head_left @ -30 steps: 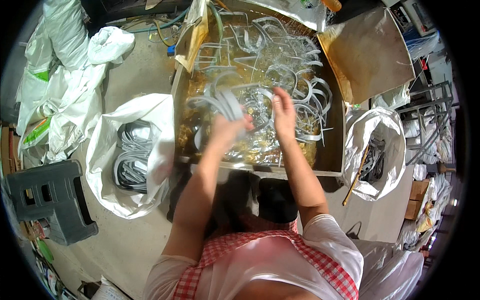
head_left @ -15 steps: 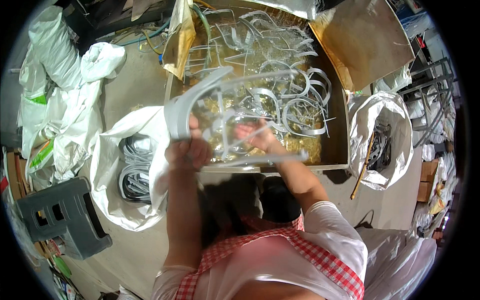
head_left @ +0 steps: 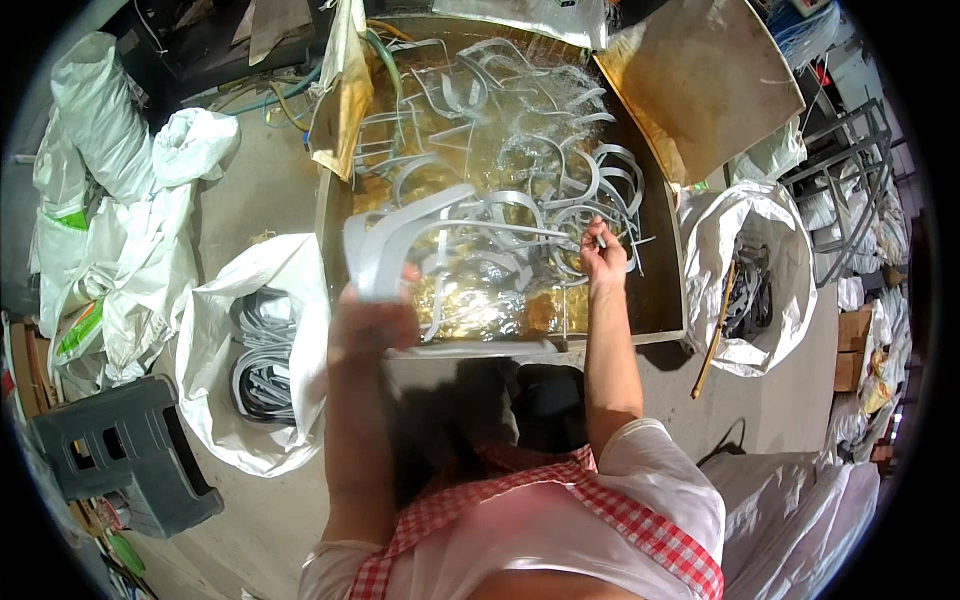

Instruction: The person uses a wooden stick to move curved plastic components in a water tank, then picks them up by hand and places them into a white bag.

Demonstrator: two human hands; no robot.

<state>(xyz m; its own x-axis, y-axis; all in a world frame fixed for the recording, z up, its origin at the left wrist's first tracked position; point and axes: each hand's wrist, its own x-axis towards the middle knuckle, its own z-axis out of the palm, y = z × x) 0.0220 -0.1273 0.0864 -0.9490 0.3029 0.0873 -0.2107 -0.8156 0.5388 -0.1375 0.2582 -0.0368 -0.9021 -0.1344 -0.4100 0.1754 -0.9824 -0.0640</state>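
My left hand (head_left: 375, 318), smeared by motion, grips curved grey plastic strips (head_left: 395, 240) at the tank's near left corner. Thin straight prongs reach from these strips toward the right, over the water. My right hand (head_left: 603, 258) is above the right part of the tank, fingers pinched, with a small grey end showing between them. What that end belongs to cannot be made out. More curved grey plastic strips (head_left: 515, 205) lie tangled in the shallow, yellowish water of the metal tank (head_left: 672, 290).
Left of the tank stands a white sack (head_left: 300, 335) holding stacked grey strips. At right, another white sack (head_left: 790, 320) holds dark grey pieces, with a stick (head_left: 712, 345) leaning on it. A grey plastic stool (head_left: 125, 450) is at lower left. A brown board (head_left: 705, 85) leans at the tank's far right.
My right hand has moved right across the tank, and its fingers have closed. The strips in my left hand have swung lower and tilted a little. My view has shifted slightly.
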